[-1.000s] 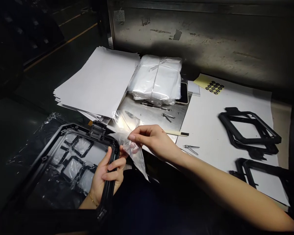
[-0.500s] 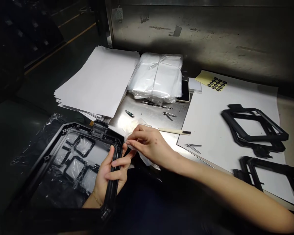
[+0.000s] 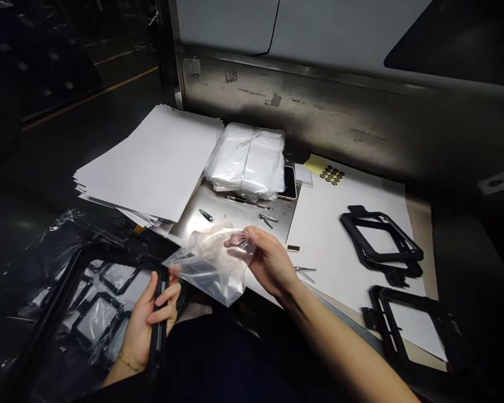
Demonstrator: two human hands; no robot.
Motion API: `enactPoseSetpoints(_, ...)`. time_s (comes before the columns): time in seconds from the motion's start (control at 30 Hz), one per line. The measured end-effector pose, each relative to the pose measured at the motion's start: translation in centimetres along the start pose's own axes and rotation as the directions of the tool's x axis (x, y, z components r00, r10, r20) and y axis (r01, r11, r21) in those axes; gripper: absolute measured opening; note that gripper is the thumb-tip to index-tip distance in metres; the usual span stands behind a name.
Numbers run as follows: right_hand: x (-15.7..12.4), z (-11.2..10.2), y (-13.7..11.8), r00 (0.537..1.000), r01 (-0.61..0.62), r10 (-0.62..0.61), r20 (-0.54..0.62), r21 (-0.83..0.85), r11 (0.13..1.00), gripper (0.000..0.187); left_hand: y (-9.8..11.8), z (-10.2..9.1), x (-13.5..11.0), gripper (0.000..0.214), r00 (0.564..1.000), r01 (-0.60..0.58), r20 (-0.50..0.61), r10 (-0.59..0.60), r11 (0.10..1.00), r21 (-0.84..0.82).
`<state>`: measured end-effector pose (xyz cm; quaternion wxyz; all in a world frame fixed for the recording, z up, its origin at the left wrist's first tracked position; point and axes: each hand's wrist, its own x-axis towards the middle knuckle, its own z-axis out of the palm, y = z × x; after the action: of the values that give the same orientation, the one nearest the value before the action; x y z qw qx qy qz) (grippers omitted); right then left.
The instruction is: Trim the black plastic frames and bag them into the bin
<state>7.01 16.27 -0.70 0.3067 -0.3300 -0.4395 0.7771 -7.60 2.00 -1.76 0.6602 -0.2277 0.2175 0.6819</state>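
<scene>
My left hand (image 3: 145, 322) is closed around one side bar of a large black plastic frame (image 3: 46, 313), which is tilted at the lower left. A clear plastic bag (image 3: 212, 260) spreads out between my two hands. Its right end is pinched in my right hand (image 3: 269, 260), with fingertips showing through the film. The bag's left corner reaches my left fingertips at the frame's edge; whether they hold it I cannot tell. Behind the frame, several smaller black frames (image 3: 96, 322) lie in clear plastic wrap.
A stack of white paper (image 3: 151, 162) and a tied bundle of clear bags (image 3: 247, 159) lie at the back, beside a phone (image 3: 289, 182). Nail clippers (image 3: 267, 219), a pen (image 3: 247, 201) and a yellow sticker sheet (image 3: 315, 164) lie around. More black frames (image 3: 382, 240) rest on the right.
My right hand has moved away from the black frame, and the clear bag is now spread open between the hands. The view has tilted up and shifted.
</scene>
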Motion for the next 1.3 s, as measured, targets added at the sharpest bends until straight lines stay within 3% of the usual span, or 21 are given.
enactPoseSetpoints(0.13,1.0,-0.3,0.1,0.994,-0.098,0.095,0.049,0.075,0.992,0.027,1.1,-2.2,0.0,0.035,0.997,-0.039,-0.055,0.054,0.97,0.239)
enactPoseSetpoints(0.27,1.9,0.6,0.8,0.988,-0.138,0.136,0.067,0.015,0.99,0.031,2.3,-4.0,-0.3,0.012,0.97,-0.185,-0.044,0.238,0.848,0.496)
enactPoseSetpoints(0.43,4.5,1.5,2.7,1.0,-0.019,0.019,-0.001,-0.177,0.984,0.034,5.3,-5.1,-1.7,0.025,0.922,-0.273,0.013,0.387,0.625,0.732)
enactPoseSetpoints(0.53,6.1,2.7,4.1,0.998,0.048,-0.032,0.058,-0.313,0.948,0.036,5.4,-4.5,-1.7,0.059,0.936,-0.236,0.052,0.349,0.508,0.828)
enactPoseSetpoints(0.6,6.5,3.9,4.8,0.987,0.081,-0.019,0.159,-0.393,0.916,0.035,4.6,-3.8,-0.7,0.083,0.954,-0.203,0.074,0.289,0.446,0.872)
enactPoseSetpoints(0.67,6.3,5.1,5.0,0.959,0.122,0.016,0.282,-0.464,0.878,0.035,3.7,-3.5,0.7,0.087,0.971,-0.162,0.074,0.229,0.394,0.905)
enactPoseSetpoints(0.77,5.3,5.7,4.6,0.898,0.24,0.036,0.438,-0.557,0.795,0.033,2.9,-4.4,1.8,0.044,0.973,-0.115,0.038,0.229,0.332,0.936)
enactPoseSetpoints(0.83,4.2,4.9,4.3,0.855,0.35,0.025,0.517,-0.613,0.708,0.029,2.6,-5.6,1.3,0.014,0.96,-0.098,0.01,0.278,0.305,0.947)
enactPoseSetpoints(0.9,2.7,3.5,4.4,0.822,0.448,0.013,0.569,-0.661,0.603,0.019,2.6,-6.8,0.2,0.013,0.943,-0.086,-0.015,0.332,0.287,0.954)
enactPoseSetpoints(0.97,1.1,2.0,5.1,0.814,0.502,-0.001,0.581,-0.704,0.502,0.006,2.6,-7.5,-1.1,0.016,0.929,-0.072,-0.036,0.368,0.275,0.959)
enactPoseSetpoints(1.1,-1.7,0.5,6.6,0.827,0.533,-0.047,0.56,-0.756,0.379,0.019,2.9,-7.7,-2.2,0.013,0.919,-0.035,-0.068,0.388,0.253,0.967)
enactPoseSetpoints(1.2,-2.2,1.3,7.2,0.826,0.536,-0.058,0.561,-0.748,0.392,0.012,3.2,-7.7,-2.2,0.018,0.903,-0.009,-0.094,0.42,0.236,0.972)
enactPoseSetpoints(1.3,-0.8,2.5,8.2,0.872,0.472,-0.104,0.479,-0.763,0.441,0.015,3.2,-8.0,-2.5,0.038,0.87,0.005,-0.115,0.479,0.226,0.974)
